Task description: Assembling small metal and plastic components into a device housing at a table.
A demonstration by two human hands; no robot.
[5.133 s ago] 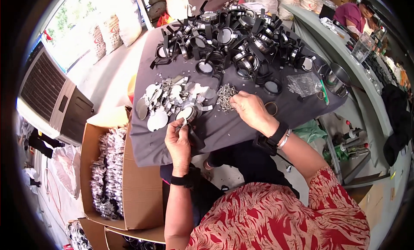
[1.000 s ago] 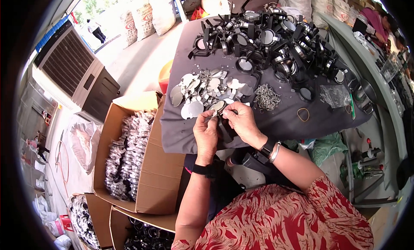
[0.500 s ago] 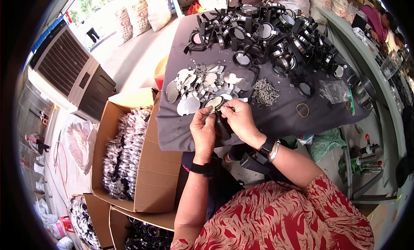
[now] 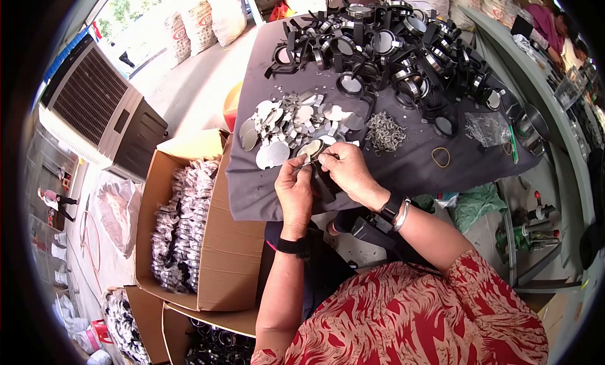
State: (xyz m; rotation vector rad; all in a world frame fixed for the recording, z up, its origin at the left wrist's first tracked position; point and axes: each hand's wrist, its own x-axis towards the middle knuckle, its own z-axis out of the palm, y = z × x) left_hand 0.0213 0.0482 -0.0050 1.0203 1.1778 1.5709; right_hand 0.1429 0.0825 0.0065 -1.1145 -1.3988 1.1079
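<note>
At the near edge of the grey-clothed table, both hands hold a round, black-rimmed piece with a pale disc face [image 4: 311, 149]. My left hand [image 4: 294, 195] pinches its left side with thumb and fingers. My right hand [image 4: 350, 170] grips the right side, its fingertips pressed together at the rim. A dark part hangs below the piece between my hands, mostly hidden. Just beyond lies a heap of flat silver metal discs with tabs [image 4: 274, 154]. To the right is a small pile of little metal clips [image 4: 386, 132].
Black-handled round parts [image 4: 384, 44] are heaped across the table's far side. A rubber band [image 4: 441, 157] and a clear plastic bag [image 4: 488, 129] lie on the right. An open cardboard box [image 4: 230, 258] of wrapped pieces stands left, near an air cooler [image 4: 94, 107].
My hands stay at nearly the same spot, still holding the round piece. The right fingers have shifted slightly along its rim. The whole view has moved a little.
</note>
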